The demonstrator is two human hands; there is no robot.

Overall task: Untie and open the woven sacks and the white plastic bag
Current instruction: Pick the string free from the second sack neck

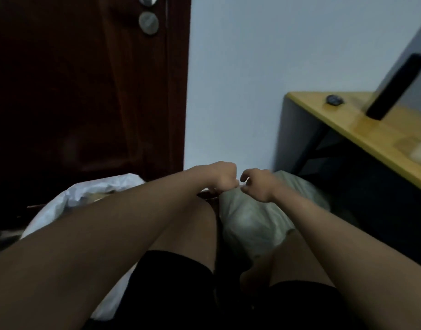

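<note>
Forearms reach out over my knees. Left hand (220, 176) fisted, pinching the gathered neck of the pale woven sack (250, 215) standing between my legs; right hand (258, 185) fingers curled, picking at the tie. Best to hold the neck steady and loosen the knot gently. White plastic bag (85, 196) waits left.

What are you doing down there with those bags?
A person is working on the tied top of a pale woven sack between their knees. The left hand grips the neck while the right hand picks at it. A white plastic bag sits to the left, beside the dark door.
</note>
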